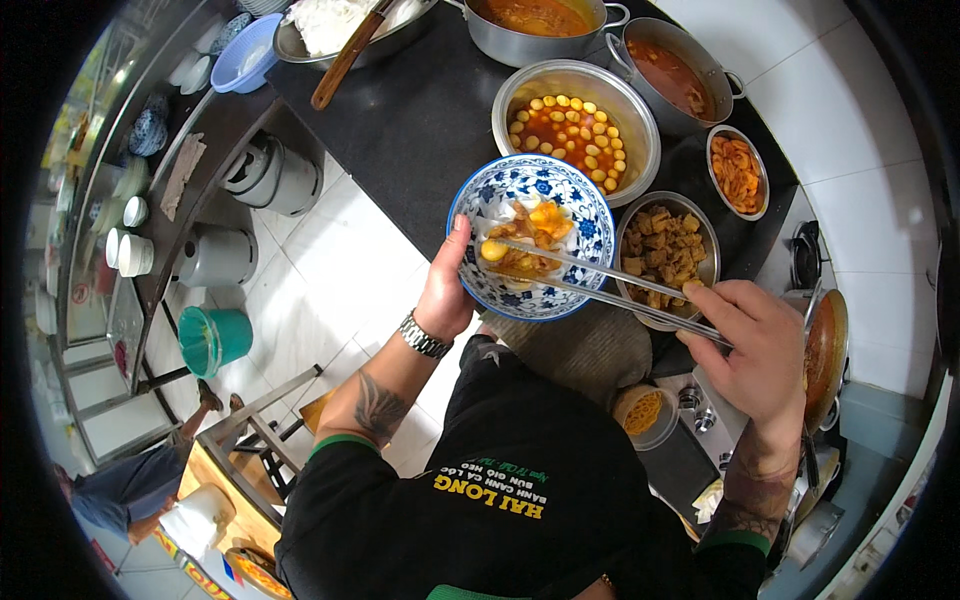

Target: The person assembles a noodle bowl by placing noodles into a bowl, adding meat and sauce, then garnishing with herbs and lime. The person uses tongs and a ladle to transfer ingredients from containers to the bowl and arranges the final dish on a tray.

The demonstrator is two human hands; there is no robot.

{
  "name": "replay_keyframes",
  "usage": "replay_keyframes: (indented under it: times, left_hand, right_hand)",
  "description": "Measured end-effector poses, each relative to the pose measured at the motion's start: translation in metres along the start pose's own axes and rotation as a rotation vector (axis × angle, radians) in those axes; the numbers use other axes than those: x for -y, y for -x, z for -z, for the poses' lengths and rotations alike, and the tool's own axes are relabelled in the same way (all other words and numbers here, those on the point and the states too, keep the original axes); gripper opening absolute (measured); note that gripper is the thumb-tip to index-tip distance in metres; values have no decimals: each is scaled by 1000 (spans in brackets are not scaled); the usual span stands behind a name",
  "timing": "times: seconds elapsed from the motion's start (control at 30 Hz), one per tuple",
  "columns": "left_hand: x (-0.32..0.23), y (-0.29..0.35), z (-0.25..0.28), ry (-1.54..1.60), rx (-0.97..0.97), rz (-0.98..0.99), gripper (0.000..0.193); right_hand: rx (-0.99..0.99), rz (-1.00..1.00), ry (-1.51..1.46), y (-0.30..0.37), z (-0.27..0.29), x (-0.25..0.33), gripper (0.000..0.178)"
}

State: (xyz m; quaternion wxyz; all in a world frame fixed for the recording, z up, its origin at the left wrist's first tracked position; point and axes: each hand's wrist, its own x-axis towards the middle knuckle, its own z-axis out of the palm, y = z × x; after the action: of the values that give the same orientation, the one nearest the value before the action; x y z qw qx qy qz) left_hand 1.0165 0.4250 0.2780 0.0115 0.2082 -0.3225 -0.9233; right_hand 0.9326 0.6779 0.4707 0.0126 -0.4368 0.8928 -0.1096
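Note:
My left hand (445, 285) grips the near left side of a blue-and-white patterned bowl (480, 195), its thumb over the rim. Inside the bowl lie white noodles (515, 212), pieces of meat or topping in sauce, and a small egg (493, 250). From the right, my right hand (745, 335) closes round long metal tongs (650, 287). The tongs' tips reach into the bowl at the food, close to the egg. Whether they pinch anything is hard to make out. Just beyond the bowl stands a metal pot (640, 140) of small eggs in red broth.
A bowl of browned cubes (660, 245) sits under the tongs, with shrimp-like orange pieces (735, 175) beyond. Broth pots (535, 15) (672, 75) line the far counter. A wooden-handled utensil (345, 60) rests on a noodle basin. A person's legs (130, 495) show lower left.

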Motion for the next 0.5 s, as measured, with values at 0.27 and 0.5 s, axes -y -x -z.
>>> replay_keyframes:
  times: [0.27, 0.5]
  left_hand:
    - [3, 1, 13, 16, -55, -107, 60]
    - [5, 4, 31, 105, -125, -229, 59]
  right_hand:
    - [-93, -332, -286, 26, -1, -50, 44]
    - [-435, -835, -530, 67, -125, -100, 44]
